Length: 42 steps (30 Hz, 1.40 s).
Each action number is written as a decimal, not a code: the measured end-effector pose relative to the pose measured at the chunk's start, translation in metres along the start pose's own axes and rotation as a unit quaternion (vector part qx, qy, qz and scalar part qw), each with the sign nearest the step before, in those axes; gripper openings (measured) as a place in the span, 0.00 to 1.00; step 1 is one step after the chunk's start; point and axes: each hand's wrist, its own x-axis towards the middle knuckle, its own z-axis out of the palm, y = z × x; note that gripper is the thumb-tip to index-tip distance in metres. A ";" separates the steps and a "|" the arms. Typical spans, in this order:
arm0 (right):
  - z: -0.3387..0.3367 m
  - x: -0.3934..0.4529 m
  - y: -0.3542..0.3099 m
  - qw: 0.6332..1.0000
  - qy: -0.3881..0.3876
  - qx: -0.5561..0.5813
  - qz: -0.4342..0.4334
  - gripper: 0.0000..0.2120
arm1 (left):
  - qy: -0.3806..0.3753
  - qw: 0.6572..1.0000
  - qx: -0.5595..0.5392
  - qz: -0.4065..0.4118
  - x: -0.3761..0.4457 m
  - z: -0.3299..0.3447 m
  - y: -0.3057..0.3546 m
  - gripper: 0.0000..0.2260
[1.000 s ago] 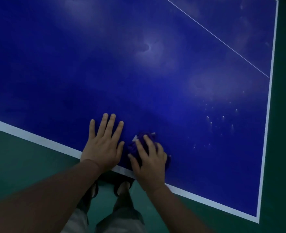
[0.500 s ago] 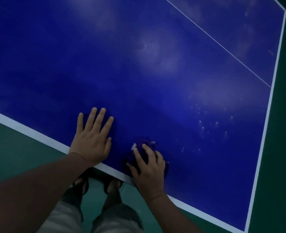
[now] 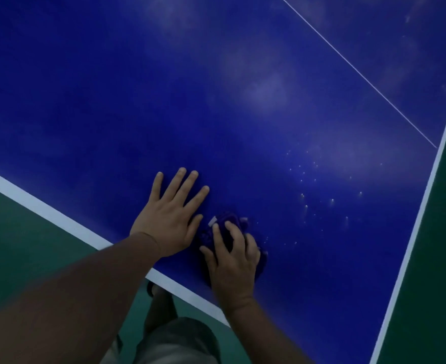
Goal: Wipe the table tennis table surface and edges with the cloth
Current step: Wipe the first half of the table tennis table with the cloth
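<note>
We press our right hand (image 3: 233, 261), fingers curled over the bunched dark purple cloth (image 3: 228, 224), onto the blue table tennis bench (image 3: 138, 88) just inside its white near edge stripe (image 3: 59, 215), while our left hand (image 3: 170, 218) lies flat and spread beside it, thumb almost touching the cloth. We judge the surface wipe is under way near the right corner; the pale droplet specks (image 3: 321, 200) call for a sweep rightward. Since half a second ago, our left hand has drawn in close to the cloth, and the view has shifted.

Dim, soft focus; hazy glare, perhaps overhead.
</note>
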 end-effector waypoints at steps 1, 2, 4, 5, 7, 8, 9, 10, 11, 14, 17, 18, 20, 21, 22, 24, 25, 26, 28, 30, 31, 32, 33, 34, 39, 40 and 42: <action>0.000 0.011 0.008 1.000 0.007 0.002 -0.023 0.25 | 0.001 1.000 0.001 0.001 0.000 0.000 0.001 0.28; 0.000 0.025 0.017 0.999 0.009 0.003 -0.031 0.25 | 0.000 1.000 0.002 0.000 0.001 -0.001 0.001 0.28; -0.002 0.049 0.039 1.000 -0.004 0.011 0.007 0.25 | -0.006 1.000 0.007 -0.005 0.001 -0.001 0.001 0.28; -0.004 0.057 0.050 0.999 -0.011 0.018 0.041 0.25 | -0.008 1.000 0.012 -0.008 0.001 -0.001 0.002 0.28; -0.005 0.059 0.068 0.995 -0.018 0.027 0.094 0.26 | -0.010 1.000 0.017 -0.013 0.001 -0.002 0.002 0.29; -0.005 0.055 0.073 0.994 -0.020 0.029 0.105 0.26 | -0.008 1.000 0.016 -0.015 0.001 -0.003 0.003 0.29; -0.005 0.049 0.075 0.994 -0.021 0.029 0.106 0.26 | -0.006 1.000 0.014 -0.016 0.001 -0.003 0.003 0.29; -0.004 0.042 0.074 0.994 -0.019 0.027 0.100 0.26 | -0.003 1.000 0.013 -0.016 0.001 -0.004 0.004 0.28; -0.003 0.036 0.070 0.996 -0.017 0.022 0.086 0.26 | -0.001 1.000 0.014 -0.015 0.001 -0.004 0.004 0.28; 0.001 0.035 0.054 1.000 -0.007 0.009 -0.006 0.25 | 0.002 1.000 0.019 -0.015 0.001 -0.005 0.006 0.28; 0.003 0.058 0.059 0.997 -0.018 0.027 -0.063 0.25 | 0.000 1.000 0.017 -0.016 0.000 -0.007 0.007 0.29; 0.002 0.067 0.065 0.998 -0.024 0.033 -0.056 0.25 | -0.001 1.000 0.016 -0.016 0.000 -0.008 0.007 0.29; -0.001 0.084 0.080 0.998 -0.033 0.048 -0.003 0.26 | -0.004 1.000 0.012 -0.019 0.000 -0.010 0.007 0.28; -0.002 0.089 0.087 0.997 -0.034 0.057 0.029 0.26 | -0.006 1.000 0.010 -0.020 0.001 -0.012 0.007 0.28; -0.003 0.090 0.093 0.996 -0.037 0.065 0.055 0.26 | -0.009 1.000 0.007 -0.023 0.002 -0.014 0.008 0.28; -0.003 0.082 0.098 0.994 -0.047 0.070 0.075 0.27 | -0.014 0.999 -0.001 -0.034 0.005 -0.019 0.010 0.29; -0.004 0.075 0.096 0.994 -0.049 0.065 0.069 0.27 | -0.015 0.999 -0.007 -0.042 0.007 -0.022 0.011 0.29; -0.003 0.068 0.092 0.996 -0.044 0.057 0.052 0.27 | -0.015 0.999 -0.011 -0.050 0.010 -0.025 0.013 0.29; 0.001 0.061 0.083 0.999 -0.021 0.031 0.000 0.25 | -0.014 0.998 -0.015 -0.056 0.019 -0.029 0.018 0.29; 0.007 0.073 0.076 0.999 0.005 0.012 -0.050 0.24 | -0.009 0.999 -0.018 -0.049 0.035 -0.030 0.022 0.30; 0.010 0.084 0.075 0.998 0.012 0.005 -0.066 0.24 | -0.007 0.999 -0.019 -0.042 0.044 -0.030 0.024 0.30; 0.012 0.099 0.076 0.998 0.014 0.000 -0.069 0.24 | -0.005 0.999 -0.019 -0.033 0.054 -0.029 0.025 0.31; 0.012 0.115 0.078 0.998 0.008 0.000 -0.056 0.24 | -0.002 1.000 -0.018 -0.023 0.065 -0.029 0.026 0.31; 0.012 0.130 0.083 1.000 -0.002 0.004 -0.030 0.24 | 0.000 1.000 -0.017 -0.011 0.077 -0.030 0.027 0.31; 0.008 0.154 0.113 0.991 -0.022 0.029 0.127 0.27 | -0.010 1.000 0.011 0.015 0.119 -0.027 0.029 0.32; 0.007 0.146 0.114 0.991 -0.016 0.022 0.134 0.26 | -0.013 1.000 0.014 0.015 0.122 -0.024 0.029 0.32; 0.008 0.126 0.107 0.993 -0.002 -0.008 0.121 0.24 | -0.017 1.000 0.013 0.015 0.123 -0.020 0.029 0.32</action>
